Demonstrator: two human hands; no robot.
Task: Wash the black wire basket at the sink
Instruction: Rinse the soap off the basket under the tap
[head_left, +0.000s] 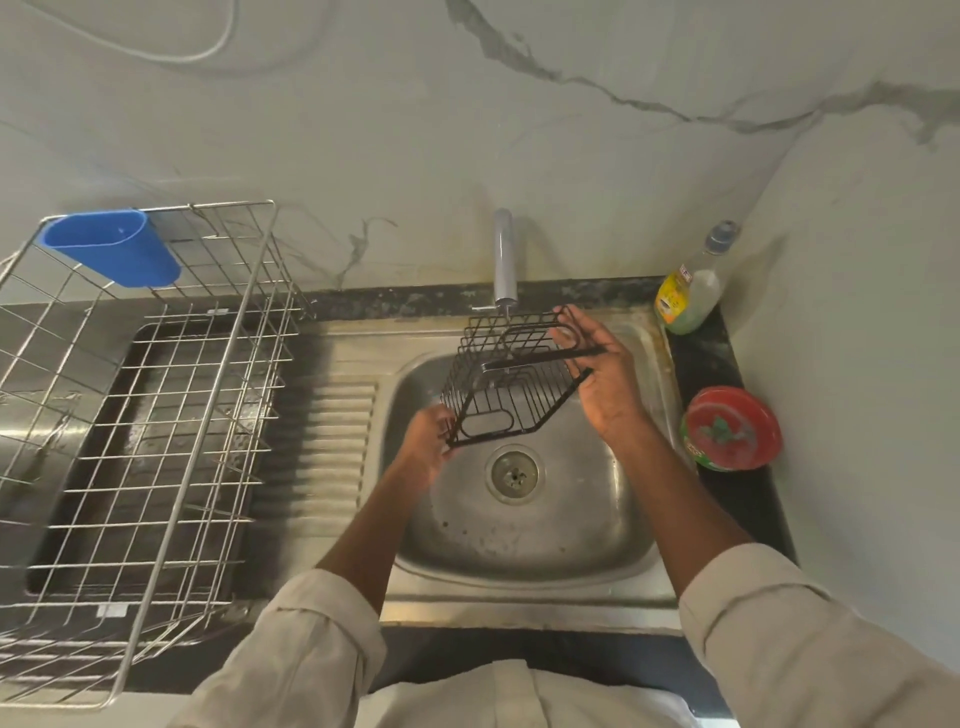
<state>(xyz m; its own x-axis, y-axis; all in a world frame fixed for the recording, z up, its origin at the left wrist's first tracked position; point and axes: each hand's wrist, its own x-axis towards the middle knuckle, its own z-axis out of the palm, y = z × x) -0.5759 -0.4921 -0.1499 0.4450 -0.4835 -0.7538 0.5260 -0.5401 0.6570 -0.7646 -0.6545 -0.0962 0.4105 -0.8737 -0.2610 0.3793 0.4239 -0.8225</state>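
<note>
Head view, looking down: pale marble-patterned wall panels (623, 156) fill the upper part and run down the right side, meeting in a corner, and below them a dark stone counter (727, 353) carries a steel sink (571, 519) with a ribbed draining board to its left. On the far left a large steel wire dish rack (156, 441) stands over a tray, with a blue plastic holder (114, 247) hooked on its back rim. The black wire basket (511, 374) is held in the air above the sink bowl, tilted, its upper end just under the spout of the tap (504, 260). The left hand (428, 447) pinches the basket's lower corner with curled fingers; the right hand (597, 374) supports the upper right side, thumb hooked round the frame and the other fingers fairly straight. I cannot tell whether water is running, and no suds or sponge show, so the wash looks to be at its start or in a rinse, with scrubbing and racking likely still ahead. At the right, a bottle of dish liquid (691, 291) and a red-lidded tub (732, 428) stand on the counter, and the drain (514, 473) sits open in the bowl.
</note>
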